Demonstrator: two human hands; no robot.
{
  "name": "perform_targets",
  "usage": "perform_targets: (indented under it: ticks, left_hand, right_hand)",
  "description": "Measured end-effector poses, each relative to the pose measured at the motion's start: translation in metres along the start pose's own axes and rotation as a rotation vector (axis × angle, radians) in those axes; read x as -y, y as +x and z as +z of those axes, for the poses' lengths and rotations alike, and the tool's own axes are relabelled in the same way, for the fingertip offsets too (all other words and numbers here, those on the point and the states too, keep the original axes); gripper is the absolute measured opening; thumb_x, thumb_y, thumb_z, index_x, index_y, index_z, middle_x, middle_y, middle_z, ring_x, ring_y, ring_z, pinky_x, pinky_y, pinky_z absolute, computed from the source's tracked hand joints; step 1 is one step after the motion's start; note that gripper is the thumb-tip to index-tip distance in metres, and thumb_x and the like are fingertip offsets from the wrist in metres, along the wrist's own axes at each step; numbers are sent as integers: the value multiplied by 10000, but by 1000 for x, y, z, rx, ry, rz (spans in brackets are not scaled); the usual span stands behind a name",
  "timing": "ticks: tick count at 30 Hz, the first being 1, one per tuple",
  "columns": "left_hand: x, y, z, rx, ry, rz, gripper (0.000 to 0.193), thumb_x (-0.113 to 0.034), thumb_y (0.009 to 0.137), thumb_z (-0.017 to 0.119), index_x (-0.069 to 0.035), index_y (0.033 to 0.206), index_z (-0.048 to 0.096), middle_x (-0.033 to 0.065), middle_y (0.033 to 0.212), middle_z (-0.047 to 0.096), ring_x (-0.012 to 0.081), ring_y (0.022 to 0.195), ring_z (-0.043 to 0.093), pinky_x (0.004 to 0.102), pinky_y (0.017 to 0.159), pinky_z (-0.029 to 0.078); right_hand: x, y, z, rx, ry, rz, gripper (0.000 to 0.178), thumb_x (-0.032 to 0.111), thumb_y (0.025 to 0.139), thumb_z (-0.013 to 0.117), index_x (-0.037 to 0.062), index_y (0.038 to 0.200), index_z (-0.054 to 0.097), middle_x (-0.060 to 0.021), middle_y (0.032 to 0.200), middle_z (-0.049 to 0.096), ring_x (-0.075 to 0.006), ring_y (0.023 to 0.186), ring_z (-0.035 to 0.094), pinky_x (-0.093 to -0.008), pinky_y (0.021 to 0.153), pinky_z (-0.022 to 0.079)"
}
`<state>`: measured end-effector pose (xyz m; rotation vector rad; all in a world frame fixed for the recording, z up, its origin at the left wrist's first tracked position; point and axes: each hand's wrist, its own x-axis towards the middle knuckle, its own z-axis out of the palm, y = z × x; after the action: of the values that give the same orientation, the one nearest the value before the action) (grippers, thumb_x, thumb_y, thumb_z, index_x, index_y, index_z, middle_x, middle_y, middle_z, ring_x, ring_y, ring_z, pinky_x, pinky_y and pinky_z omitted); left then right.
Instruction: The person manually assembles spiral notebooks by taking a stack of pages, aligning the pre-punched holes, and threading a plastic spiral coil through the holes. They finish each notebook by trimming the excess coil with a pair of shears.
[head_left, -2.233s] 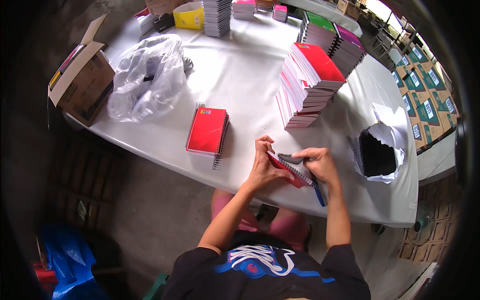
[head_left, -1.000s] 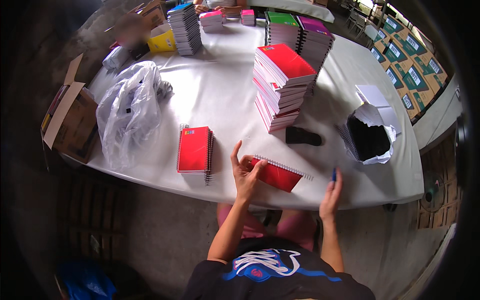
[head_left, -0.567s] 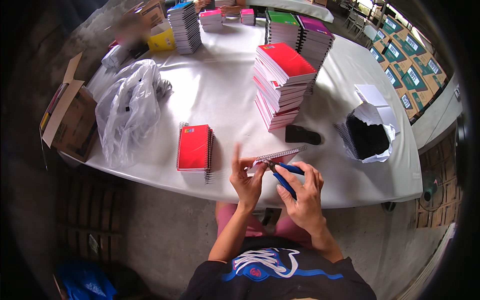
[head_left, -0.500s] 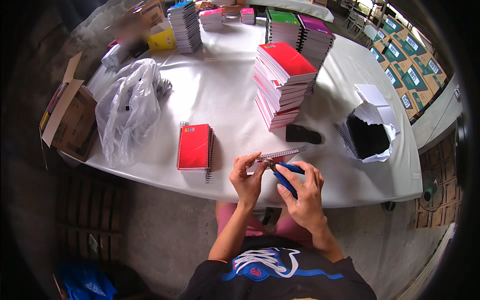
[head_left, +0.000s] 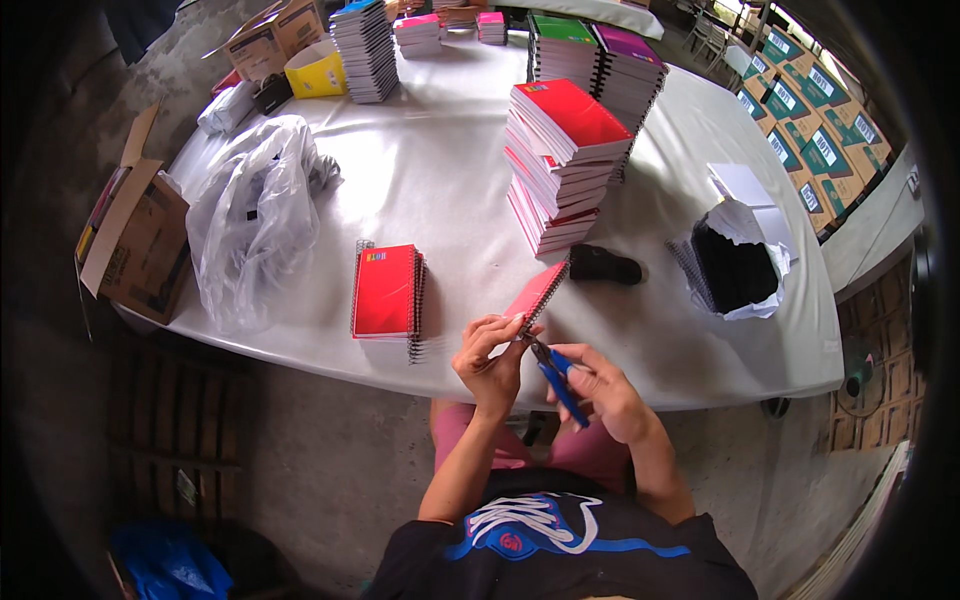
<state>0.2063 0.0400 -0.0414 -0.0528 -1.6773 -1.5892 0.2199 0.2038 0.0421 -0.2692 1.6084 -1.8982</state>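
My left hand [head_left: 490,358] is closed on the near end of a red spiral notebook [head_left: 537,289], which tilts up at the table's front edge with its wire coil facing right. In my right hand [head_left: 606,392] are blue-handled pliers [head_left: 562,383]. Their metal jaws meet the coil's near end, close to my left fingertips; whether they grip the wire cannot be made out. To the left lies a small pile of red spiral notebooks [head_left: 386,292]. Beyond my hands rises a tall stack of red-covered notebooks [head_left: 568,125], with a dark object [head_left: 606,265] at its foot.
On the white-covered table [head_left: 440,180] sit a plastic bag [head_left: 255,220], an open cardboard box [head_left: 140,240] at the left edge, and black coils in white paper [head_left: 740,265] at right. Taller notebook stacks [head_left: 363,55] stand farther back. Printed cartons [head_left: 815,125] are piled beyond the right side.
The notebook has turned so its red cover shows and its coil points away from me. The pliers have swung round, handles now toward me, and my right hand has moved slightly lower.
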Motion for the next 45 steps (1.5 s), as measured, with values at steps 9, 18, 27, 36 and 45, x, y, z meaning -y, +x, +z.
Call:
perform_targets:
  ticks: [9, 18, 27, 36, 45]
  left_hand:
    - [-13, 19, -13, -307, -297, -384, 265, -34, 851, 661, 0, 1102, 586, 22, 905, 621, 75, 836, 577, 211, 798, 456]
    - [-39, 31, -57, -462, -588, -279, 213, -48, 945, 501, -54, 1157, 491, 66, 1139, 527, 112, 975, 555, 257, 843, 503]
    - [4, 53, -146, -277, 710, -211, 237, -143, 882, 605, -83, 1111, 623, 84, 1014, 560, 195, 916, 556, 330, 836, 449]
    - [27, 37, -151, -277, 388, -259, 420, -243, 870, 664, -78, 1244, 571, 107, 1300, 515, 216, 1148, 522, 333, 922, 417]
    - [-11, 50, -134, -457, 504, -162, 405, -186, 894, 620, -71, 1266, 507, 94, 1308, 470, 233, 1184, 464, 393, 949, 379]
  right_hand:
    - [-40, -7, -46, -697, -1300, 10, 410, 284, 895, 549, 117, 1269, 527, -156, 1214, 500, -328, 1146, 465, -415, 994, 331]
    - [7, 93, 45, -93, -79, -436, 538, 139, 894, 605, 40, 1365, 366, -130, 1207, 534, -187, 1085, 532, -319, 914, 445]
    - [-27, 257, 86, -73, -989, -346, 391, 245, 816, 612, 172, 1200, 591, -163, 1279, 482, -299, 1135, 464, -424, 954, 407]
    - [9, 217, 85, -192, -990, -709, 542, 293, 853, 607, 221, 1359, 426, -139, 1407, 340, -331, 1274, 339, -546, 982, 313]
    - [177, 154, -90, -687, -1133, -178, 674, 535, 725, 711, 60, 1182, 571, -146, 1054, 643, -284, 1027, 589, -391, 869, 449]
